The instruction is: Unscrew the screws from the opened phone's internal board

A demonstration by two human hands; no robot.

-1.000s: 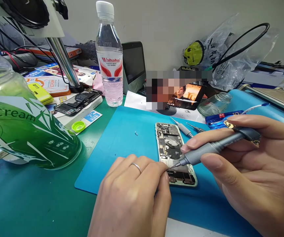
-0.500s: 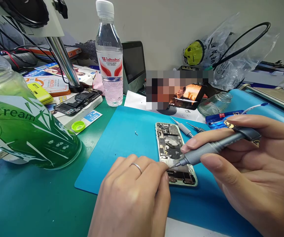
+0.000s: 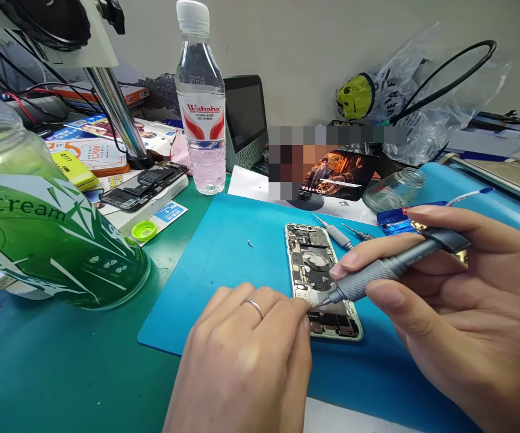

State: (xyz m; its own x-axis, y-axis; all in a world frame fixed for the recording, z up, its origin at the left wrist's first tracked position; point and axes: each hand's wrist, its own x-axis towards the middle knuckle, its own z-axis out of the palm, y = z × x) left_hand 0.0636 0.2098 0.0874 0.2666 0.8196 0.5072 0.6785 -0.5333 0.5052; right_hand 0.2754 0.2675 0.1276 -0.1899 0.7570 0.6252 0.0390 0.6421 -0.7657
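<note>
An opened phone [image 3: 316, 264] lies on the blue mat [image 3: 224, 246], its inner parts showing. Over its lower right side, my right hand [image 3: 463, 307] holds a grey screwdriver [image 3: 368, 278] between thumb and fingers, tilted, with its tip down at the phone's lower left part. My left hand [image 3: 251, 355] is closed, its fingertips at the phone's lower left edge beside the screwdriver tip. Whatever those fingertips hold, if anything, is hidden. Tiny metal bits [image 3: 250, 243] lie on the mat left of the phone.
Two more tools [image 3: 336, 234] lie behind the phone. A water bottle [image 3: 201, 120] stands at the back, a large green bottle [image 3: 52, 222] at the left. Another opened phone [image 3: 142, 186] rests on a white box. A glass jar [image 3: 395, 189] and a lit screen [image 3: 341, 174] are behind the mat.
The picture on the lit screen has changed. The rear end of the screwdriver and my right index finger have shifted slightly left. My left hand is nearly still.
</note>
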